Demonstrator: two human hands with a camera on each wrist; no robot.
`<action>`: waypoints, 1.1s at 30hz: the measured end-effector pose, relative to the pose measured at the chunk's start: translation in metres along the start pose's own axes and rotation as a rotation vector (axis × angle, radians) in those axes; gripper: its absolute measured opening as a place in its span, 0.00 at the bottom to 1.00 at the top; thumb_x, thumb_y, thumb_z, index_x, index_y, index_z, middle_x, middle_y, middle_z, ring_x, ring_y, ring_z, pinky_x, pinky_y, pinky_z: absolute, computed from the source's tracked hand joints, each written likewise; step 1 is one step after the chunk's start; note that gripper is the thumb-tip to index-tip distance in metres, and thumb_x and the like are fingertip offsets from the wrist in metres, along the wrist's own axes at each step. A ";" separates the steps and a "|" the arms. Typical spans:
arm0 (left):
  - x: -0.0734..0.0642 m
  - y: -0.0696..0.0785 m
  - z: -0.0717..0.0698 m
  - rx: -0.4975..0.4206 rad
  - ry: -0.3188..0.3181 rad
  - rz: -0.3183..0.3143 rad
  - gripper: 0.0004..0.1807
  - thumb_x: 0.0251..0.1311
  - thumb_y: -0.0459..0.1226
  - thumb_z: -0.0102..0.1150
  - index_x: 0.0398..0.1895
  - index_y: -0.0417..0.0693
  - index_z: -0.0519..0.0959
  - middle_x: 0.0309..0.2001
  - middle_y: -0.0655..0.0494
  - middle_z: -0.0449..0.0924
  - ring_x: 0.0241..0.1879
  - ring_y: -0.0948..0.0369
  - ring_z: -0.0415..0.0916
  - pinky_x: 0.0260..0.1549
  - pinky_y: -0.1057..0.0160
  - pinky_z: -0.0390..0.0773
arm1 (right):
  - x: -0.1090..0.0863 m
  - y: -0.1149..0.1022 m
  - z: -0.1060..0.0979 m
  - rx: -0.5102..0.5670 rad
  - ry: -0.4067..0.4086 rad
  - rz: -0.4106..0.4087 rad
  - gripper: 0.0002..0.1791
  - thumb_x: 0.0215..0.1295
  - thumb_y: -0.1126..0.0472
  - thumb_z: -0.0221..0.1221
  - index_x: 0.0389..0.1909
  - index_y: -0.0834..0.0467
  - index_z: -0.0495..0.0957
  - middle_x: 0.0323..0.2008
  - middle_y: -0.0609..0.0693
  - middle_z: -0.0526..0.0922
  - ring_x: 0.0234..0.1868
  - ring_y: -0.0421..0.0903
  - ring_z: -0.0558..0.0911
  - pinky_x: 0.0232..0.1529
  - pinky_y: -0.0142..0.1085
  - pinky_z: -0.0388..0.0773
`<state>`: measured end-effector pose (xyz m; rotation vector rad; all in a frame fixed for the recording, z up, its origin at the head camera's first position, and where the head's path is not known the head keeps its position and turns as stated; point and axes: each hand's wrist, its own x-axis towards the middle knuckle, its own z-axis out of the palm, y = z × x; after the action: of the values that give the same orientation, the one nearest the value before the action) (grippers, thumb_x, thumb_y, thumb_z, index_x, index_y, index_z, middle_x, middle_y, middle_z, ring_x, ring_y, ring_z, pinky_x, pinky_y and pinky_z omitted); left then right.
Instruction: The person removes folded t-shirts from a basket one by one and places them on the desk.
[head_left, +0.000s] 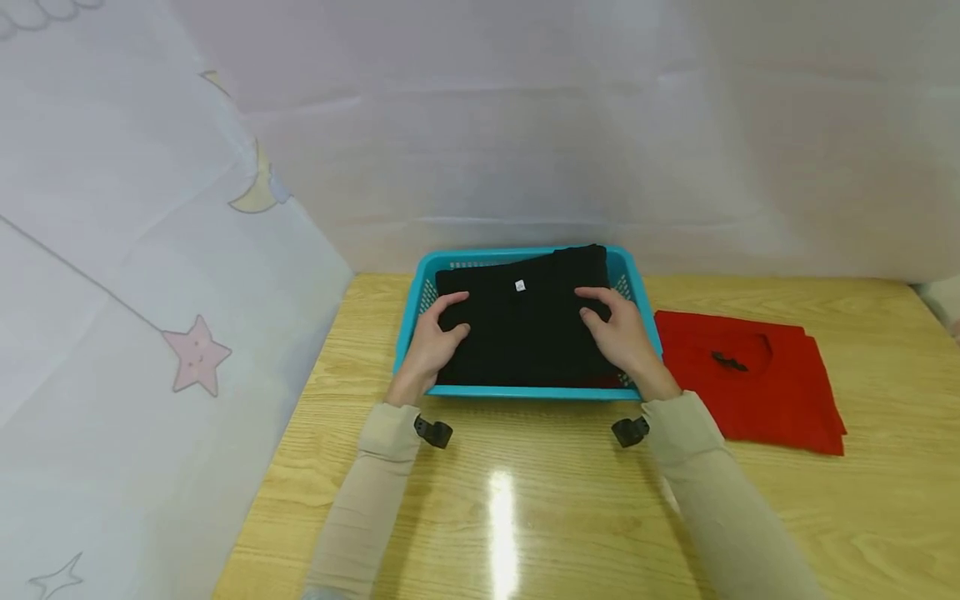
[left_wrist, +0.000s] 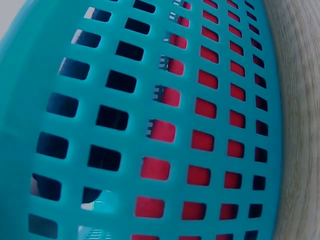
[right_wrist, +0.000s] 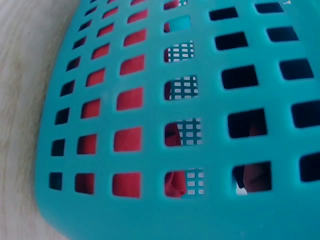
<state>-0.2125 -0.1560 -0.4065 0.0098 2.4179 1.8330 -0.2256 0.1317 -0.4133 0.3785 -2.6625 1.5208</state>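
A folded black garment [head_left: 525,333] with a small white tag lies across the turquoise plastic basket [head_left: 536,392], its right back corner raised over the rim. My left hand [head_left: 433,342] holds the garment's left side, thumb and index finger showing on top. On the right side my right hand [head_left: 618,333] holds it the same way. The other fingers are mostly hidden. Through the basket's holes in the right wrist view, red cloth [right_wrist: 128,140] lies below the black garment, with a gap between them. The left wrist view also shows red cloth [left_wrist: 202,140] low inside.
Right of the basket a folded red garment [head_left: 750,400] with a dark mark lies on the wooden table [head_left: 570,500]. Behind the table hangs a pale sheet [head_left: 525,150]. A patterned sheet [head_left: 150,275] with a star and moons covers the left side.
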 end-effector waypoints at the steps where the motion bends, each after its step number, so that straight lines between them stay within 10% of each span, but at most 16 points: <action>1: 0.000 0.000 0.000 0.001 0.002 0.011 0.27 0.67 0.31 0.52 0.68 0.57 0.67 0.76 0.56 0.50 0.75 0.54 0.45 0.66 0.43 0.62 | 0.000 0.000 0.000 0.004 0.005 -0.005 0.21 0.73 0.64 0.47 0.65 0.61 0.69 0.68 0.63 0.65 0.44 0.56 0.69 0.43 0.48 0.66; 8: 0.000 0.000 0.001 -0.013 0.034 0.064 0.26 0.66 0.32 0.53 0.67 0.55 0.69 0.73 0.58 0.57 0.74 0.54 0.48 0.67 0.43 0.60 | -0.005 -0.010 -0.006 0.063 -0.010 0.005 0.23 0.72 0.68 0.47 0.67 0.62 0.66 0.70 0.63 0.62 0.07 0.35 0.52 0.17 0.35 0.59; 23: 0.001 0.001 -0.003 -0.147 0.031 0.085 0.31 0.61 0.25 0.51 0.67 0.59 0.69 0.72 0.61 0.57 0.60 0.52 0.65 0.46 0.56 0.71 | -0.003 -0.007 -0.007 0.173 -0.065 0.028 0.23 0.69 0.74 0.46 0.62 0.55 0.67 0.72 0.56 0.57 0.09 0.44 0.53 0.13 0.34 0.57; 33: -0.005 0.019 -0.010 -0.231 -0.031 0.190 0.35 0.58 0.21 0.49 0.69 0.54 0.65 0.75 0.62 0.51 0.72 0.58 0.48 0.55 0.54 0.63 | -0.009 -0.025 -0.018 0.263 -0.006 -0.004 0.23 0.67 0.74 0.47 0.61 0.58 0.69 0.73 0.53 0.57 0.21 0.48 0.60 0.17 0.35 0.59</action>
<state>-0.2100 -0.1610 -0.3848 0.2560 2.2382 2.1648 -0.2128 0.1370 -0.3845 0.3999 -2.4675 1.8768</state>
